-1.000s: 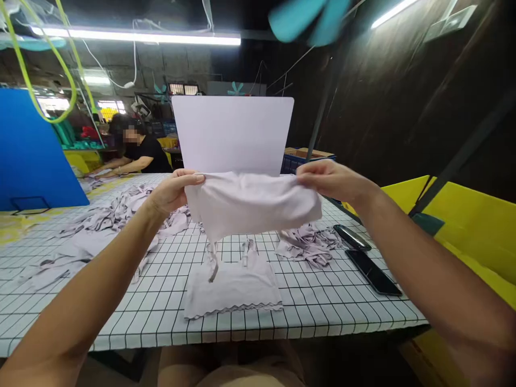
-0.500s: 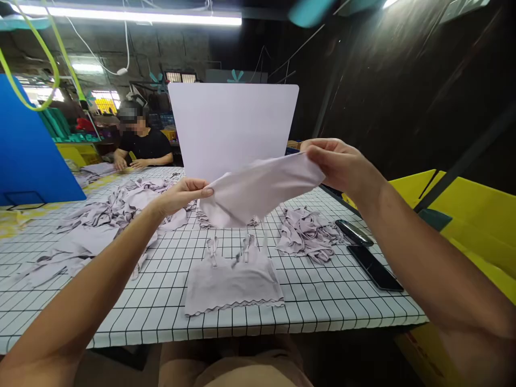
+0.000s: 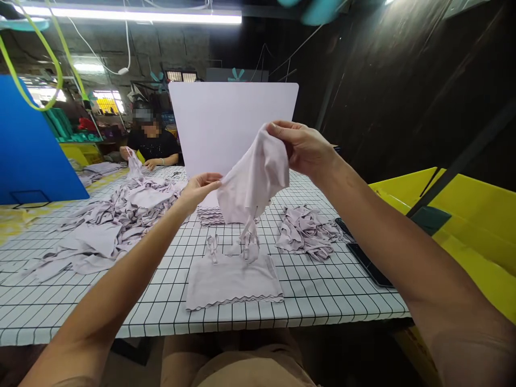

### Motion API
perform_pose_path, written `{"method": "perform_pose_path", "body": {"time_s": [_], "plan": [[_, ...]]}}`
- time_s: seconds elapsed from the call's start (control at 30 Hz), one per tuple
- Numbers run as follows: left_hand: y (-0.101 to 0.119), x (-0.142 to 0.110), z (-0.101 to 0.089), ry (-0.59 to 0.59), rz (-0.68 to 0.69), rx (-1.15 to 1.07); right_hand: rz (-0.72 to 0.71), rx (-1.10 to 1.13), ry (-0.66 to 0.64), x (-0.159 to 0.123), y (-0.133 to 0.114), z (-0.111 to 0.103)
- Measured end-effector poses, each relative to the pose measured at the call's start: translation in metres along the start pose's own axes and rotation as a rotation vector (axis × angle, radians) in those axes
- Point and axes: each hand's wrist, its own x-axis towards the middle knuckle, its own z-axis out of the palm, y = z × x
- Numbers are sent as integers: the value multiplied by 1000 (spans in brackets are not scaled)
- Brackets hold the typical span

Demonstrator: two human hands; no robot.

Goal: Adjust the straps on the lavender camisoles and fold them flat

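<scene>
Pale lilac and thin, a bra top [image 3: 255, 174] hangs in the air above the table, its straps dangling. My left hand [image 3: 200, 189] pinches its left edge. Higher up, my right hand [image 3: 303, 144] pinches its upper right corner, so the fabric slants and droops between them. Below lies another bra top [image 3: 236, 278], flat on the table, with a wavy hem toward me and straps pointing away. The hanging straps come down close over it; whether they touch, I cannot tell. Behind the held piece stands a stack of folded lilac garments [image 3: 209, 216], partly hidden.
A large heap of lilac garments [image 3: 116, 215] covers the left of the gridded table [image 3: 161, 306]. A smaller pile [image 3: 308, 231] and a black phone [image 3: 368, 264] lie at right. A white board [image 3: 234, 129] stands behind. Across the table sits a person [image 3: 151, 142] handling fabric.
My right hand has moved left and up, my left hand slightly right, so the bra top is less stretched and its straps hang down. The person opposite has lifted a garment.
</scene>
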Motion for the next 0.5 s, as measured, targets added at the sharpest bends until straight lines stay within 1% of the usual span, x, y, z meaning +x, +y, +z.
{"method": "perform_pose_path", "body": {"time_s": [0.03,0.07,0.1,0.13,0.17,0.23,0.27,0.3,0.33,0.37,0.4,0.5], "plan": [[5,-7,5,78,63,14,2,8,2,3,2,4],[10,-17,11,123,117,18,6,21,7,5,3,7],[15,-28,17,104,145,9,17,36,15,7,5,10],[19,-40,23,38,136,-5,36,49,22,8,6,12],[22,-52,29,-52,95,-11,58,61,28,8,6,14],[23,-74,41,-212,-17,-34,96,81,36,6,6,16],[22,-83,48,-269,-69,-59,108,87,38,4,6,17],[19,-89,55,-299,-104,-100,115,91,40,2,6,19],[17,-92,62,-304,-116,-155,120,92,42,0,6,21],[14,-92,69,-281,-113,-215,125,92,44,-2,7,24],[12,-89,75,-233,-106,-270,129,91,46,-3,8,27],[10,-70,89,-52,-135,-378,130,89,54,-5,16,34]]}}
